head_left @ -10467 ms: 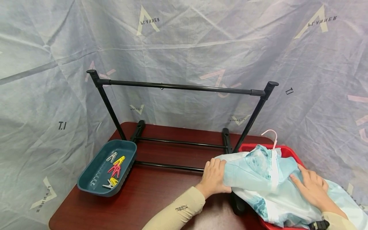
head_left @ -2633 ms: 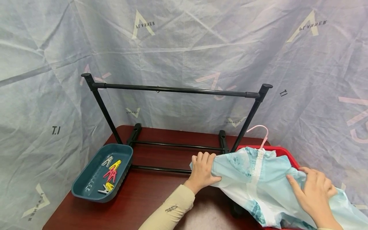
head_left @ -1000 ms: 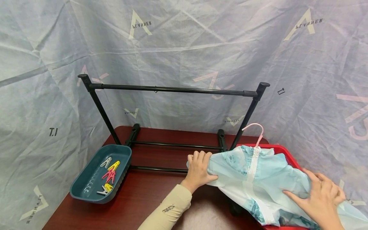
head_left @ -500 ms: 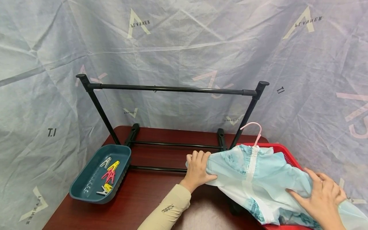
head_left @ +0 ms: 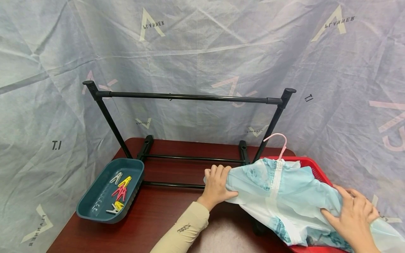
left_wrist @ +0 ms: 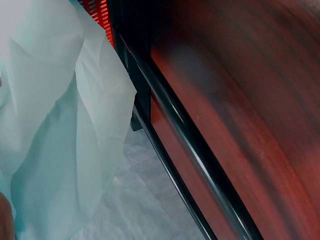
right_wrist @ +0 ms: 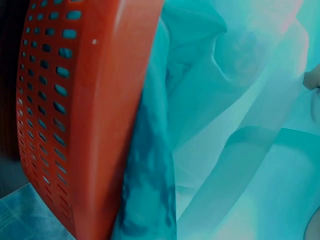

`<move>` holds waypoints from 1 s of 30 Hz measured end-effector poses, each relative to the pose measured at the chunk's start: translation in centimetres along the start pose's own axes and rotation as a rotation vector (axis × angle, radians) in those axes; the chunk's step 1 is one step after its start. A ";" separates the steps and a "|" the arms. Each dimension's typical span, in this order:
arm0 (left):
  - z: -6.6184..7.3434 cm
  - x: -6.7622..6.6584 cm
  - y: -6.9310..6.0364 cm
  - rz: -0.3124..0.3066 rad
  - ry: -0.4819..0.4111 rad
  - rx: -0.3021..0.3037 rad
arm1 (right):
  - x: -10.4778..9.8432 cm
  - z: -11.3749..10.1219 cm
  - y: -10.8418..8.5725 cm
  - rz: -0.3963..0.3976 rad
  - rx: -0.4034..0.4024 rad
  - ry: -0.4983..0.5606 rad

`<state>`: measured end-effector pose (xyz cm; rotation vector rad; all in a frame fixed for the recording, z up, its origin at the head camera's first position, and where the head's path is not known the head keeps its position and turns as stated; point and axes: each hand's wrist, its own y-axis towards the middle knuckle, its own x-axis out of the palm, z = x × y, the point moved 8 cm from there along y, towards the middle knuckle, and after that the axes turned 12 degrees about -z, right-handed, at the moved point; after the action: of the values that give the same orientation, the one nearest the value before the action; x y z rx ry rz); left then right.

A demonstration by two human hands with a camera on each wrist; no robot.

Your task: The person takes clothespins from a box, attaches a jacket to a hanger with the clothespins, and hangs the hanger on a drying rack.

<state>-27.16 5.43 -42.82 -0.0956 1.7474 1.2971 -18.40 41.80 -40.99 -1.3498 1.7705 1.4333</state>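
Observation:
A light blue and white zip-front jacket (head_left: 291, 189) lies spread over the red basket (head_left: 317, 171), on a hanger whose pink hook (head_left: 281, 137) sticks up from the collar. At the jacket's left shoulder, my left hand (head_left: 216, 186) grips the fabric, thumb in front and fingers over the top edge. My right hand (head_left: 354, 214) holds the other shoulder between thumb and fingers. Pale sleeve cloth (left_wrist: 55, 120) fills the left side of the left wrist view. In the right wrist view the jacket's zip strip (right_wrist: 240, 160) runs beside the basket's slotted wall (right_wrist: 95, 120).
A black rack (head_left: 190, 97) stands on the dark red table (head_left: 183, 211), its foot bars (head_left: 177, 184) running low across it. To the left, a blue-green tray (head_left: 95, 196) holds several clothespins (head_left: 120, 191). Grey printed sheeting (head_left: 202, 45) hangs behind.
Compared with the oldest frame, the jacket and hook have shifted left, and the jacket is spread wider between my hands. Over the last second both grips stay nearly still.

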 end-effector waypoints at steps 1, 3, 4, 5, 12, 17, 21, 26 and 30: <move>0.0 0.0 0.0 0.001 0.003 0.000 | 0.0 0.0 0.0 0.005 -0.004 -0.005; 0.0 0.0 0.0 -0.005 0.007 -0.001 | 0.0 -0.2 0.0 0.018 -0.014 -0.013; -0.1 0.0 0.0 -0.008 0.008 -0.002 | -0.1 -0.3 0.0 0.029 -0.021 -0.017; -0.1 0.0 0.0 -0.014 0.009 -0.005 | -0.1 -0.4 0.0 0.039 -0.029 -0.020; -0.2 0.3 -0.1 -0.046 0.015 -0.020 | -0.3 -0.6 0.0 0.077 -0.041 -0.030; -0.3 0.4 -0.2 -0.057 -0.002 -0.012 | -0.5 -0.6 -0.2 0.091 -0.021 -0.032; -0.5 0.4 -0.3 -0.064 -0.029 0.007 | -0.9 -0.9 -0.2 0.130 -0.054 -0.057; -1.2 0.3 -0.8 -0.060 -0.054 0.016 | -1.0 -1.1 -0.3 0.178 -0.090 -0.084; -1.9 -0.1 -1.4 -0.054 -0.063 0.020 | -1.0 -1.1 -0.7 0.230 -0.117 -0.098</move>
<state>-27.53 3.35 -43.72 -0.0893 1.6934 1.2303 -17.12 41.18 -40.06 -1.1391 1.8499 1.7185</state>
